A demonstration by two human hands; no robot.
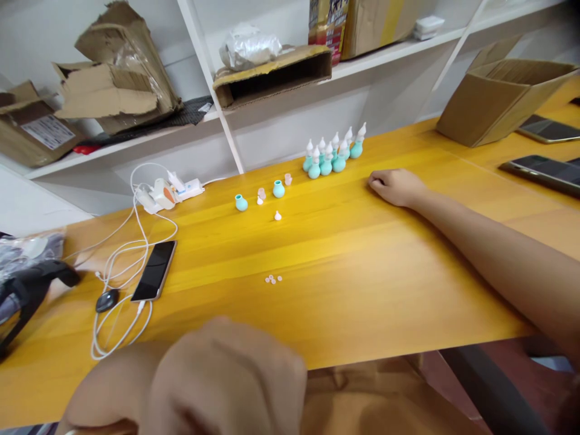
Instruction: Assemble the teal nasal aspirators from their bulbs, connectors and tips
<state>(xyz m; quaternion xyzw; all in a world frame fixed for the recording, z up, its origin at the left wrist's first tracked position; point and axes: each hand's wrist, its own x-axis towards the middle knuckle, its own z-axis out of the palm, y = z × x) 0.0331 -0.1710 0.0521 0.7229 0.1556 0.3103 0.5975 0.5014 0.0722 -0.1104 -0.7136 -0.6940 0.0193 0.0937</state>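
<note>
My right hand (395,186) rests on the yellow table (362,260) with its fingers curled under, just right of a cluster of several teal bulbs with white tips (333,156). What it may hold is hidden. My left hand (226,374) is close to the camera at the bottom, blurred, closed in a fist above the table's near edge. Two loose teal bulbs (241,203) (278,190), small pink caps (261,193), a white tip (278,215) and tiny round pieces (273,279) lie mid-table.
A phone (154,270) lies on white cables (118,284) beside a power strip (170,192) at the left. A black device (31,287) sits at the far left. An open cardboard box (502,96) and dark tablets (544,172) lie at the right. Shelves (254,130) with torn boxes stand behind.
</note>
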